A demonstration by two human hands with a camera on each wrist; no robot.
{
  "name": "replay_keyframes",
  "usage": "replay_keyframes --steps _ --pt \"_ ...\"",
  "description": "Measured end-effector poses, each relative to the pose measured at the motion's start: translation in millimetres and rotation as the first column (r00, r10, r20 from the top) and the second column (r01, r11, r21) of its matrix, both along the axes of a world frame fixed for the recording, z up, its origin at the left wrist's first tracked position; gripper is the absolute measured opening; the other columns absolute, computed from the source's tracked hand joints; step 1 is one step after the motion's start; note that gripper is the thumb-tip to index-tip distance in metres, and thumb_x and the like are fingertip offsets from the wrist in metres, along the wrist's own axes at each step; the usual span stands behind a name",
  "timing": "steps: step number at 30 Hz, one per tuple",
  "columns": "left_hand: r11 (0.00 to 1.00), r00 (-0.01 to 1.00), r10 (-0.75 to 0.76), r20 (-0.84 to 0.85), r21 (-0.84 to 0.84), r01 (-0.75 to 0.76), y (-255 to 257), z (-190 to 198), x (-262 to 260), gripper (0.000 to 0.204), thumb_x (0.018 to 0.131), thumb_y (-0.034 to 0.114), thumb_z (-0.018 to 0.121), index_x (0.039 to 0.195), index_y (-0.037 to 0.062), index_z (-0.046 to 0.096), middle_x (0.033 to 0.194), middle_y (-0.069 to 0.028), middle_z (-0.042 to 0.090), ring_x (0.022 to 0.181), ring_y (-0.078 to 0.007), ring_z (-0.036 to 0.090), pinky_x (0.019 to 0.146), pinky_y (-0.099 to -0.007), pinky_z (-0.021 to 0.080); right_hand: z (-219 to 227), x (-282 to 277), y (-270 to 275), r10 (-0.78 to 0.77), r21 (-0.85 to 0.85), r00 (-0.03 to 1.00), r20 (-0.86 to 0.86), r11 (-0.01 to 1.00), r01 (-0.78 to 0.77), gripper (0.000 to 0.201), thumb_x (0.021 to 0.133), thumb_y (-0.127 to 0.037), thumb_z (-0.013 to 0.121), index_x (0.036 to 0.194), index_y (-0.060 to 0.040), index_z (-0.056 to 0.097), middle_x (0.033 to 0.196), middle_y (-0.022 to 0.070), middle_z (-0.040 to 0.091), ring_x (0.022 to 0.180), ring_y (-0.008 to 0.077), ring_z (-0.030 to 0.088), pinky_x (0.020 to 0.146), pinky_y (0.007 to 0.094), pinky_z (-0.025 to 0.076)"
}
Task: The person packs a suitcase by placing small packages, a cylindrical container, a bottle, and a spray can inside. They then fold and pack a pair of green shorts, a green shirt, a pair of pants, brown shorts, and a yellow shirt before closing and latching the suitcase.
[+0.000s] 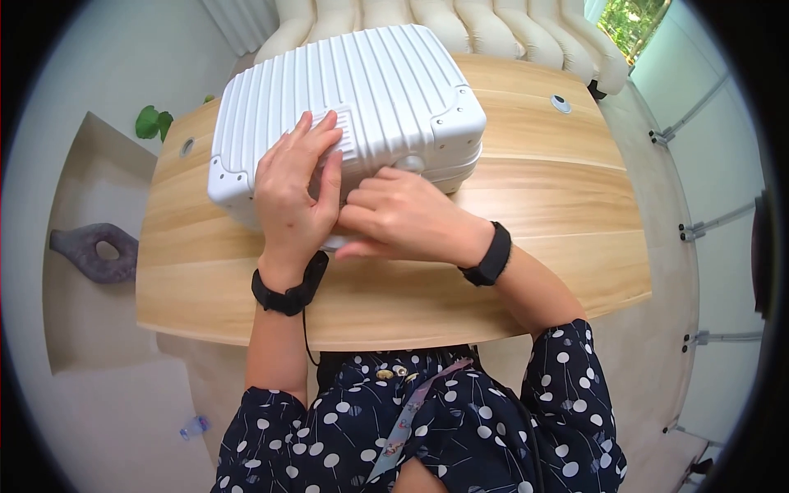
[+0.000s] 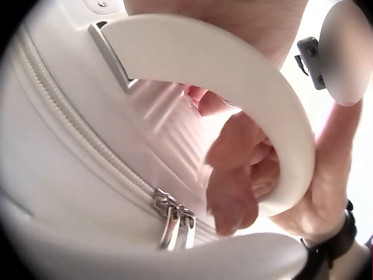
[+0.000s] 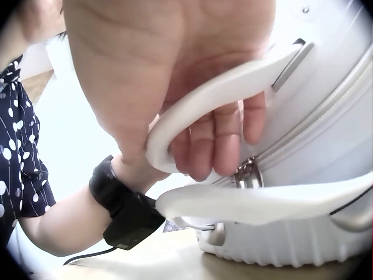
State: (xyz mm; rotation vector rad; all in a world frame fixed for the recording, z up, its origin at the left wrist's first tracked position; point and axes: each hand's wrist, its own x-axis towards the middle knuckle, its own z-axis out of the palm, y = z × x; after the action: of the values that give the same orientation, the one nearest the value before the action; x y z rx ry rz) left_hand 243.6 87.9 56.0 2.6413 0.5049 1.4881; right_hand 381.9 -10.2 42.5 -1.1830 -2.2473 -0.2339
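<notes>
A white ribbed hard-shell suitcase (image 1: pixel 386 74) lies flat, its front side toward me. My left hand (image 1: pixel 292 185) rests on its top shell near the front edge, fingers extended. Below it, my right hand (image 1: pixel 403 209) is at the front side, fingers curled through the upper white carry handle (image 3: pixel 204 96), as both wrist views show. A second white handle (image 3: pixel 262 201) sits just below. Between the two handles, metal zipper pulls (image 2: pixel 172 224) hang on the pale zipper (image 2: pixel 81 131), near the right fingertips. The left wrist view shows the upper handle arching around those fingers.
The suitcase stands on a wooden table (image 1: pixel 559 214) with rounded edges. Beyond the far edge is a cream padded sofa (image 1: pixel 444 20). A dark sculpture (image 1: pixel 94 246) occupies a wall niche at left. A cable (image 1: pixel 306 337) hangs from the left wrist band.
</notes>
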Motion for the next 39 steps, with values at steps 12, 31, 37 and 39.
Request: replay_keyframes --steps 12,31,37,39 --pt "0.998 0.978 -0.048 -0.202 0.032 0.056 -25 -23 -53 0.027 0.075 0.01 0.07 0.102 0.0107 0.065 0.121 -0.0086 0.058 0.118 -0.0329 0.048 0.1 -0.0443 0.032 17 18 17 -0.228 0.372 0.941 -0.25 0.875 0.311 0.018 0.074 -0.016 0.072 0.086 -0.0083 0.06 0.094 0.0054 0.059 0.091 0.0268 0.056 0.081 0.0381 0.044" --pt "0.998 0.868 -0.041 -0.494 -0.067 0.009 -19 -31 -44 0.032 0.071 0.035 0.076 0.073 0.006 0.062 0.064 -0.0076 0.058 0.066 -0.0268 0.051 0.072 -0.0366 0.037 -7 43 24 -0.42 0.265 0.807 -0.414 0.793 0.549 0.037 0.084 -0.03 0.065 0.107 -0.0014 0.058 0.109 0.018 0.06 0.105 0.0363 0.053 0.091 0.0433 0.043" --pt "0.994 0.881 -0.029 -0.473 -0.104 -0.023 -17 -34 -54 0.037 0.066 0.036 0.078 0.07 0.0041 0.061 0.067 -0.0088 0.058 0.072 -0.0298 0.052 0.078 -0.038 0.037 -13 17 10 -0.468 0.348 0.814 -0.345 0.742 0.574 0.03 0.081 -0.03 0.067 0.098 -0.0053 0.062 0.107 0.0125 0.06 0.109 0.0342 0.051 0.09 0.0538 0.041" --pt "0.995 0.892 0.007 -0.452 -0.084 -0.05 -25 -34 -53 0.037 0.066 0.036 0.078 0.069 0.0036 0.061 0.067 -0.0101 0.059 0.073 -0.0302 0.052 0.079 -0.0386 0.037 -15 19 8 -0.442 0.36 0.821 -0.362 0.746 0.56 0.028 0.081 -0.029 0.067 0.097 -0.0068 0.062 0.108 0.0106 0.06 0.108 0.0332 0.053 0.089 0.0566 0.042"
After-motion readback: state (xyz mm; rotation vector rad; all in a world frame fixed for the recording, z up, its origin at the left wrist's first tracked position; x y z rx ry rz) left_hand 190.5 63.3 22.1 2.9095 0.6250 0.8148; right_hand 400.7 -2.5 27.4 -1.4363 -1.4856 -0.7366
